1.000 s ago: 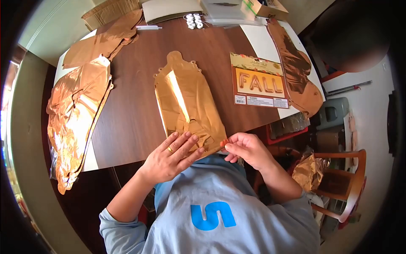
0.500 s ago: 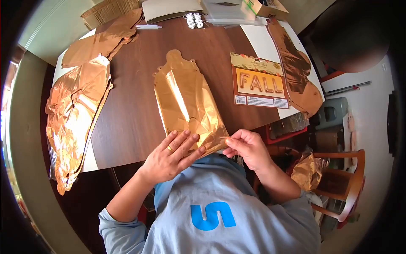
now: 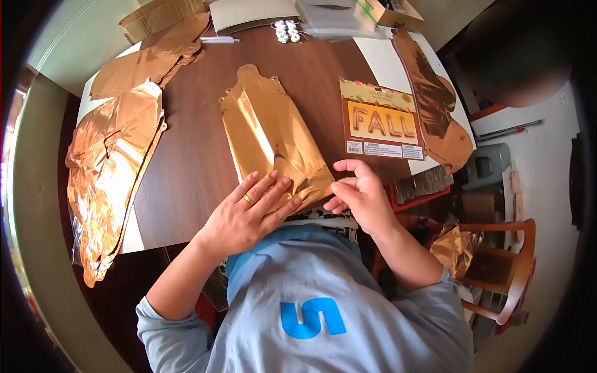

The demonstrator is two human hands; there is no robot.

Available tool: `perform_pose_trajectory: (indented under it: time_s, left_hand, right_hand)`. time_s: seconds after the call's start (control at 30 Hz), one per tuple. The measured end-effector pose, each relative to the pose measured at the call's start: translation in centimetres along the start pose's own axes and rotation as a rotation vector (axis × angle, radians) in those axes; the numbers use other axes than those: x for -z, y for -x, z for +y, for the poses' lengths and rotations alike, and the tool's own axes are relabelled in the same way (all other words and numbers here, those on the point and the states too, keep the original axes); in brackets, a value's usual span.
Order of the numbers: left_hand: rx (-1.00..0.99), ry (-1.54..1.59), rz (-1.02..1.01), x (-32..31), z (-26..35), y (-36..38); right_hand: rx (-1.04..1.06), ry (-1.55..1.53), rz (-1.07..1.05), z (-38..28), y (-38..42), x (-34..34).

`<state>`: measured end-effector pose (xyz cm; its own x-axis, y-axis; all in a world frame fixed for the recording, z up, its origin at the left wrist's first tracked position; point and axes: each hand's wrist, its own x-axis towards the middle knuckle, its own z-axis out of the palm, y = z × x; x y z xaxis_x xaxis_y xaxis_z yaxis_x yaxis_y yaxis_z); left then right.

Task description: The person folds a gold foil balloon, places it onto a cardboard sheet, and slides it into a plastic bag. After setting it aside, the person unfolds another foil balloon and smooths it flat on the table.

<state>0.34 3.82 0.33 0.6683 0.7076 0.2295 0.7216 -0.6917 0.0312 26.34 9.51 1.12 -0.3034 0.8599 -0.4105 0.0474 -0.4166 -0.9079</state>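
Observation:
A flat, folded gold foil balloon point(image 3: 264, 130) lies on the brown table in front of me, its rounded, tabbed end pointing away. My left hand point(image 3: 249, 211) rests flat across its near end, fingers stretched out. At the near right corner, the thumb of my right hand point(image 3: 360, 196) pinches the foil against the lower fingers while the index finger is lifted off. The foil under both hands is creased. To the right of the balloon sits a printed card reading "FALL" point(image 3: 381, 121).
Stacked shiny foil balloons point(image 3: 115, 168) cover the table's left side, and more foil point(image 3: 432, 93) lies along the right edge. White string spools point(image 3: 287, 31), clear plastic bags point(image 3: 339, 18) and a box point(image 3: 392, 13) stand at the back. A wooden chair point(image 3: 497, 267) is at right.
The foil balloon has slid slightly away from me, and both hands have moved forward with it. My right index finger has lifted away from the pinched corner.

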Motion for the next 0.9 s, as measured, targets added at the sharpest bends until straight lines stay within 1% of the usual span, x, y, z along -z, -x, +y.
perform_pose_trajectory:
  time_s: [0.17,0.27,0.43,0.47,0.53,0.63,0.77,0.87,0.9]
  left_hand:
    - [-0.007,-0.007,0.006,0.2,-0.3,-0.5]
    - [-0.01,-0.005,0.006,0.0,-0.2,-0.5]
    - [0.0,0.014,-0.017,-0.1,-0.2,-0.2]
    - [-0.002,0.004,0.007,-0.1,-0.2,-0.3]
    - [-0.007,-0.017,0.054,0.2,-0.2,-0.4]
    - [0.006,-0.004,0.205,0.1,-0.2,-0.3]
    - [-0.043,-0.056,0.208,0.3,-0.3,0.4]
    - [-0.065,-0.057,0.207,0.2,-0.5,0.6]
    - [-0.079,-0.05,0.219,0.3,-0.6,0.6]
  right_hand:
    - [0.037,0.144,-0.012,-0.6,-1.2,0.1]
    - [0.018,0.194,-0.034,-0.9,-1.7,0.2]
    - [0.014,0.204,-0.042,-1.0,-2.0,0.6]
    - [0.021,0.218,-0.04,-1.0,-2.1,0.6]
    - [0.064,0.249,-0.036,-1.1,-2.1,0.5]
    - [0.171,0.325,-0.013,-0.6,-2.4,0.4]
    - [0.284,0.454,0.049,-0.1,-2.2,0.0]
    - [0.405,0.617,0.107,0.1,-2.0,-0.4]
    - [0.421,0.622,0.124,0.2,-1.9,-0.6]
